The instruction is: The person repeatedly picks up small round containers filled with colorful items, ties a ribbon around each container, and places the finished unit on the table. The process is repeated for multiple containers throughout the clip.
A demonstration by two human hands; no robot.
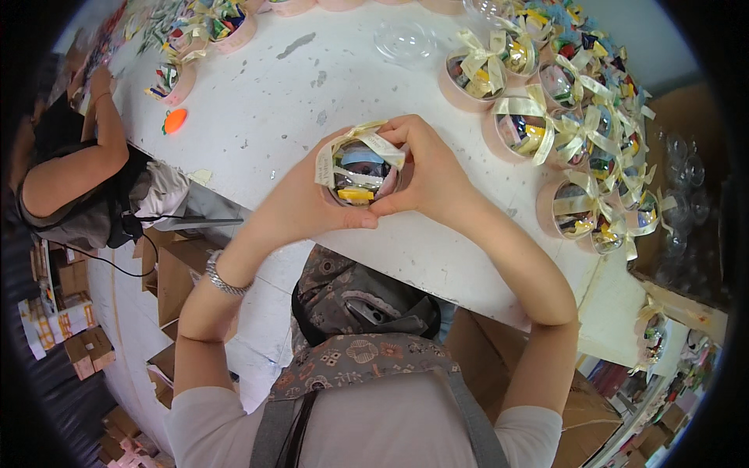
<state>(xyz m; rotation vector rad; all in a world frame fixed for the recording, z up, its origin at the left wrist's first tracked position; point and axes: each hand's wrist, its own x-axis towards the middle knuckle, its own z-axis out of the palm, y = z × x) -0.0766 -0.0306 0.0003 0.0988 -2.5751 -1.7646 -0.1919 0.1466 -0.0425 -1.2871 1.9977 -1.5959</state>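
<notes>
Between my two hands is a small round gift tub (361,175) with a clear domed lid, wrapped sweets inside and a cream ribbon around it. My left hand (304,193) wraps its left side, with the thumb along the near edge. My right hand (427,169) grips its right side, fingers at the ribbon and thumb at the near rim. Several pink tubs with cream ribbon bows, such as this nearest one (453,90), crowd the right of the white table (257,123). Clear plastic lids (405,42) lie at the table's far side.
Open pink tubs of sweets (181,85) stand at the far left, near an orange carrot-shaped item (175,121). Another person's arm (108,134) reaches over the table's left end. A cardboard box of clear lids (673,281) is at the right. Cardboard boxes (175,281) stand below the table.
</notes>
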